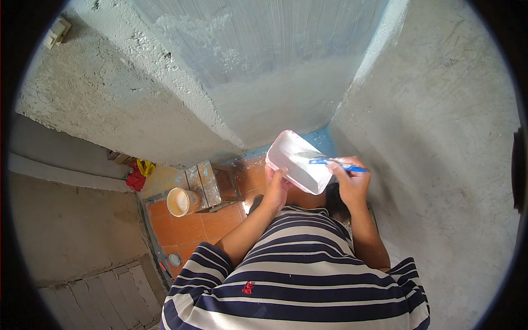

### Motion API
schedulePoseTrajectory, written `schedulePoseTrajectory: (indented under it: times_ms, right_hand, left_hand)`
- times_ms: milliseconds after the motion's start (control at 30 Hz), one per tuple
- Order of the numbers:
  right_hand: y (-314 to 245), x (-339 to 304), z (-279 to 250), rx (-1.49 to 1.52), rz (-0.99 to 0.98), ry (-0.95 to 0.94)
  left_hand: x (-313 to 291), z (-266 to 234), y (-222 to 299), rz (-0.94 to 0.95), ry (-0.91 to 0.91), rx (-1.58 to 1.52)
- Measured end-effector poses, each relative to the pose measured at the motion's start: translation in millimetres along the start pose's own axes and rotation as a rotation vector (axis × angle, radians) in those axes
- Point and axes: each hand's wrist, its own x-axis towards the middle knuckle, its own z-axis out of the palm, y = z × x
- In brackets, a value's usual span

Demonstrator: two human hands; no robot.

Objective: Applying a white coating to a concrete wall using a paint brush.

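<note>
Left hand (276,190) gripping white shallow tray (314,180) by its near left edge, thumb over the rim; fingers underneath mostly hidden. Right hand (352,179) closed around blue handle of paintbrush (319,161), at the tray's right side. Brush head points left, over the tray interior; can't tell if bristles touch the tray bottom. Tray is held up in front of the torso, tilted, long side slanting from upper left to lower right, pinkish along the outer rim, whitish paint smeared inside.

Left of tray, lower down: low wooden stool (209,179), plank top, paint-stained. Cream bucket (195,203) at its left end, whitish stuff inside; unclear whether on the stool or just beside it. Orange tiled floor (220,223) under, paint specks. Red and yellow bundle (136,176) farther left, near wall base. Small round grey item (174,259) on floor, lower left, too small to identify.

Ahead: wall panel (286,44), streaky whitish-blue coat, patchy white. Bare grey wall (440,165) on right. Switch box (56,32) upper left. Person wears navy-and-white striped shirt (297,269).
</note>
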Motion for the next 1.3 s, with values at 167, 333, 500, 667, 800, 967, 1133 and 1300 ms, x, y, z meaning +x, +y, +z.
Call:
schedulePoseTrajectory:
  times_ms: [167,333,500,667,800,967,1133,1300]
  right_hand:
    - [9.2,1.3,-28.5,0.317,0.186,0.276]
    - [44.2,-3.9,-44.8,0.677,0.444,0.603]
    - [123.7,-28.7,-30.8,0.996,0.605,0.722]
    - [159.6,-31.7,29.0,1.101,0.870,0.797]
    - [224.3,-52.3,91.2,1.150,0.912,0.943]
    - [244.3,-74.9,167.0,1.036,0.993,1.015]
    - [310.3,-101.0,215.5,1.089,0.847,0.952]
    - [346.7,-99.3,276.6,0.969,0.860,1.144]
  left_hand:
    - [6.3,-29.1,2.7,-0.056,0.066,-0.004]
    - [8.6,-75.3,19.0,-0.104,0.049,-0.048]
    - [-4.8,-77.0,59.2,-0.112,0.160,-0.067]
    - [-14.4,-110.9,104.6,-0.089,0.202,-0.058]
    - [-17.8,-181.1,141.4,-0.133,0.170,-0.008]
    - [-17.9,-245.6,177.5,-0.172,0.219,-0.006]
    - [-7.8,-282.3,196.5,-0.188,0.159,0.060]
    - [16.4,-306.6,216.4,-0.186,0.153,0.103]
